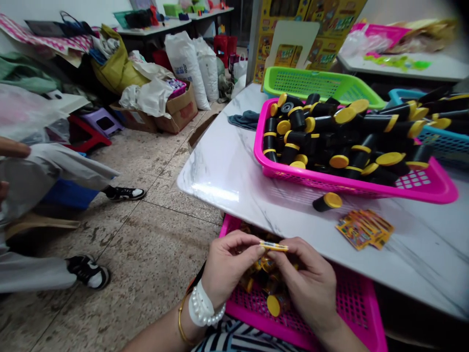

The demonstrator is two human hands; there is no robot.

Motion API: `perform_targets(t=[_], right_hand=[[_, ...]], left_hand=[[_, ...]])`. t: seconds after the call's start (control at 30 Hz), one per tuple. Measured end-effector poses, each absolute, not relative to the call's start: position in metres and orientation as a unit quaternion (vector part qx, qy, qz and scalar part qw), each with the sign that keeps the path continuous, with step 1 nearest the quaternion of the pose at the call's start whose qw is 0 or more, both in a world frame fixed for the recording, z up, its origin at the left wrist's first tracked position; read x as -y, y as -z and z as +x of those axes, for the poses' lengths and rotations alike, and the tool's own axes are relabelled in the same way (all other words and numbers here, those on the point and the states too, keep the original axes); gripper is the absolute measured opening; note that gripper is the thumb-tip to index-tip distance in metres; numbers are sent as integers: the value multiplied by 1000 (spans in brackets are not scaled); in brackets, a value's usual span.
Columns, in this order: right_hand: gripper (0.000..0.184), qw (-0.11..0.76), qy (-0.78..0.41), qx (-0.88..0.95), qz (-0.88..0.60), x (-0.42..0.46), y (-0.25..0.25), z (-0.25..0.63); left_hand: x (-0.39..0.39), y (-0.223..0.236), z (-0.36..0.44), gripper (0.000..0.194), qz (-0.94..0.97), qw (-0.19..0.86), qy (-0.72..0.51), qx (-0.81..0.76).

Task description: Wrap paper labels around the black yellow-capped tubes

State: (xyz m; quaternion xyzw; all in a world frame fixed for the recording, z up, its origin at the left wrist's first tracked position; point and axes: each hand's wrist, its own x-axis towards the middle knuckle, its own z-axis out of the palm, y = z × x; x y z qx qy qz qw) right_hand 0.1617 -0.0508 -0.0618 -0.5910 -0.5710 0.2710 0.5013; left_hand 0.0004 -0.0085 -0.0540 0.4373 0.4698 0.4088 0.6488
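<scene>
My left hand [232, 264] and my right hand [309, 283] pinch the two ends of a small yellow printed label [273, 246], seen nearly edge-on. Both hands are above a pink basket [361, 298] at my lap. Inside it lie several small canisters with yellow lids [273, 305], some wrapped in yellow print, partly hidden by my hands. On the table beyond, a fanned stack of yellow-orange printed labels [364, 229] lies to the right. A black canister with a yellow lid [327, 201] rests on its side near it.
A second pink basket [351, 188] on the marbled table [216, 171] is heaped with black, yellow-lidded canisters. Behind are a green basket [322, 85] and a blue basket [447, 142]. Another person's legs [54, 166] are at left. Sacks [186, 63] and boxes stand on the floor.
</scene>
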Motion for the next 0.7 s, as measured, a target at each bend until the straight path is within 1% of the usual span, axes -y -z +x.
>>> perform_targets(t=[0.1, 0.17, 0.2, 0.37, 0.53, 0.6, 0.7], right_hand=[[12, 505, -253, 584, -583, 49, 63, 160], [10, 517, -249, 573, -585, 49, 65, 161], [8, 525, -250, 562, -588, 50, 67, 162], [5, 536, -271, 535, -594, 55, 75, 165], [6, 527, -267, 553, -587, 55, 76, 165], [5, 520, -262, 562, -587, 53, 74, 165], [6, 518, -252, 572, -584, 51, 70, 163]], left_hand=[[9, 54, 3, 21, 351, 702, -410, -464], [10, 54, 4, 28, 298, 715, -431, -463], [10, 54, 5, 28, 287, 712, -440, -465], [12, 54, 5, 16, 352, 677, -430, -484], [13, 53, 3, 14, 412, 646, -409, -495], [12, 52, 4, 14, 416, 651, -406, -489], [12, 50, 5, 14, 390, 687, -396, -468]])
